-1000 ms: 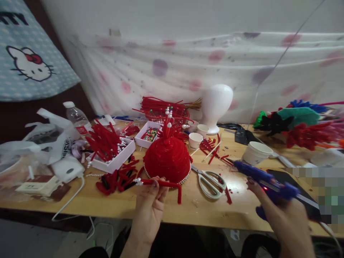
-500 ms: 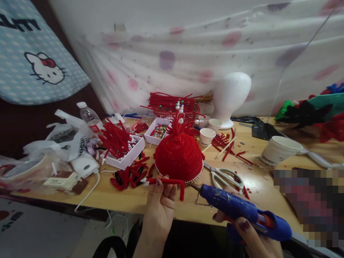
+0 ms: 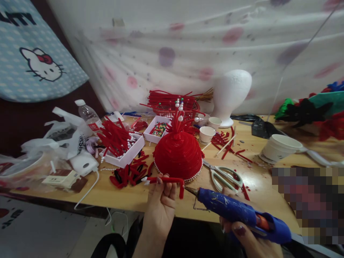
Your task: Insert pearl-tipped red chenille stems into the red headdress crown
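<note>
Between the fingers of my left hand (image 3: pixel 161 204) lies a red pipe cleaner (image 3: pixel 172 180), its right end bent downward and white beads at its left end. My right hand (image 3: pixel 247 233) grips a blue hot glue gun (image 3: pixel 231 206). The gun's metal nozzle points left, at or very close to the pipe cleaner's bent end. Just behind my hands sits a red dome-shaped headpiece (image 3: pixel 178 156), with a string of pearl beads round its base and bead-tipped red stems rising from the top.
Scissors (image 3: pixel 225 175) lie to the right of the headpiece. At left stand a white box of red pipe cleaners (image 3: pixel 129 156) and a box of beads (image 3: pixel 152 134). Paper cups (image 3: pixel 206 135), a white foam head (image 3: pixel 232 93) and a red basket (image 3: pixel 172 111) stand farther back.
The glue gun has shifted slightly left, bringing its nozzle up to the bent end of the pipe cleaner. My left hand stays almost where it was.
</note>
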A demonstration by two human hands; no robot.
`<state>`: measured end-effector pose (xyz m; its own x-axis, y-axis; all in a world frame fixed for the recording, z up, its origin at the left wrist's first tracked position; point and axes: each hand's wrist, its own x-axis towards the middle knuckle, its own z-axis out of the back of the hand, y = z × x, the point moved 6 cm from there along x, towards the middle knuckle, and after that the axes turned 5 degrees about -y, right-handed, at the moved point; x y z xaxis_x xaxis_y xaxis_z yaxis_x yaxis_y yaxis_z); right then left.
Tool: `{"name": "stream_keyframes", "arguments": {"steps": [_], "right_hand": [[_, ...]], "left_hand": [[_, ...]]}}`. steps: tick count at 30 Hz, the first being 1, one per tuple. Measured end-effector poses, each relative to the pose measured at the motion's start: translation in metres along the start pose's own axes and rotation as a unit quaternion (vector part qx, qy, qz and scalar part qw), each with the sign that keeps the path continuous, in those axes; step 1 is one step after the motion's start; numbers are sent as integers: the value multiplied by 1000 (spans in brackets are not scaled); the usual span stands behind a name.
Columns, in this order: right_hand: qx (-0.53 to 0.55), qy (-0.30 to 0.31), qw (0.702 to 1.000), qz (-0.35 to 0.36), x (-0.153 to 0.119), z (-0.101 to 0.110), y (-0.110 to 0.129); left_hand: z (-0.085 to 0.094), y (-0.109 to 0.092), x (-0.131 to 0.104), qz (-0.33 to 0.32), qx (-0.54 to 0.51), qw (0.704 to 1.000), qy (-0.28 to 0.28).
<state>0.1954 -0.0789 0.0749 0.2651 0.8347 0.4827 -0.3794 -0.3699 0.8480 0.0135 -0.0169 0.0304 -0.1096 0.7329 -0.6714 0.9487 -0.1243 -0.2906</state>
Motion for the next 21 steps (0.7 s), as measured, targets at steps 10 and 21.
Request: {"name": "stream_keyframes", "arguments": {"steps": [10,21], "right_hand": [[42,20,998,-31,6,-5,13],[31,26,999,-18,7,-4,10]], "left_hand": [[0,6,2,20,11,999,25],[2,7,-2,11,41,999,4]]}}
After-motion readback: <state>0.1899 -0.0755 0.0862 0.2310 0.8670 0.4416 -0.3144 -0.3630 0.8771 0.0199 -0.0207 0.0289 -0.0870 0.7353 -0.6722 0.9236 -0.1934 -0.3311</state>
